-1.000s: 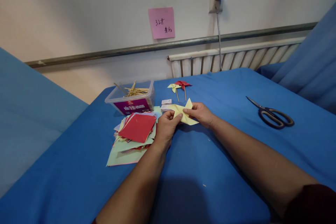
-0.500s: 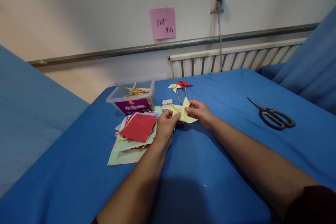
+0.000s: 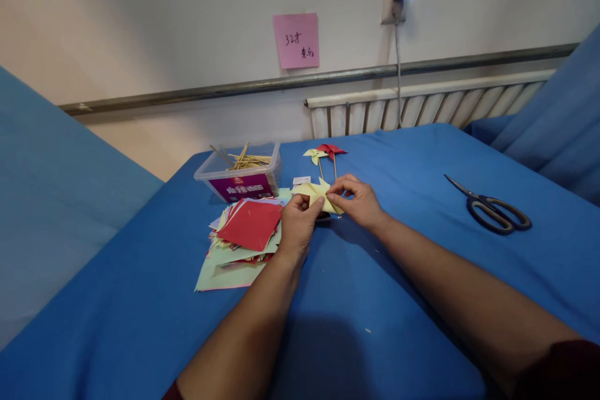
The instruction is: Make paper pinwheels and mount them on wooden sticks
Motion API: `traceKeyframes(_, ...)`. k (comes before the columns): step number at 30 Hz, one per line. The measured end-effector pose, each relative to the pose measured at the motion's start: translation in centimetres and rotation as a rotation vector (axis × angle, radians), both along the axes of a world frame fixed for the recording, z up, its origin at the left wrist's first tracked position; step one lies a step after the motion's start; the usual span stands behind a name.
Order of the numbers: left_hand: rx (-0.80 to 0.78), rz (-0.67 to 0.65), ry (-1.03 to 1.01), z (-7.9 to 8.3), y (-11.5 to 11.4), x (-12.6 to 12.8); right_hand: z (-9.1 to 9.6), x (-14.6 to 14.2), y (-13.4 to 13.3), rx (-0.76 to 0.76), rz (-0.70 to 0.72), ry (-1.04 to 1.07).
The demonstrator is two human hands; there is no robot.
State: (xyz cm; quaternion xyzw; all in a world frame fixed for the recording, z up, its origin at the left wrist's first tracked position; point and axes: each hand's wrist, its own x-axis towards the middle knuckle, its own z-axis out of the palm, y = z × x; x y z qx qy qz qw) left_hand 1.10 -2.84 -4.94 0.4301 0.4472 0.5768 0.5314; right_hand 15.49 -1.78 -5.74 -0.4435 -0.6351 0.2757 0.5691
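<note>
Both my hands pinch a pale yellow folded paper (image 3: 315, 191) just above the blue table (image 3: 356, 300). My left hand (image 3: 298, 225) grips its near left side with the thumb on top. My right hand (image 3: 357, 202) holds its right side, fingers curled over the fold. Left of my hands lies a stack of coloured paper squares (image 3: 244, 234) with a red sheet on top. Behind the paper stand two finished pinwheels on sticks, a yellow pinwheel (image 3: 314, 155) and a red pinwheel (image 3: 330, 150).
A clear plastic box (image 3: 241, 176) of wooden sticks stands behind the stack. Black scissors (image 3: 493, 207) lie at the right. A small white box (image 3: 301, 180) sits near the pinwheels. A radiator (image 3: 422, 103) and a pink note (image 3: 297, 40) are on the wall.
My hands have drawn closer together and folded the yellow paper tighter; its raised flap is now pressed down under my right fingers. The view has shifted slightly.
</note>
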Motion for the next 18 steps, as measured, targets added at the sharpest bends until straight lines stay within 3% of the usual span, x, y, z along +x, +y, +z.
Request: traceKeyframes(18, -0.010, -0.022, 0.014, -0.03, -0.01, 0.11, -0.08, -0.05, 0.19, 0.030, 0.065, -0.015)
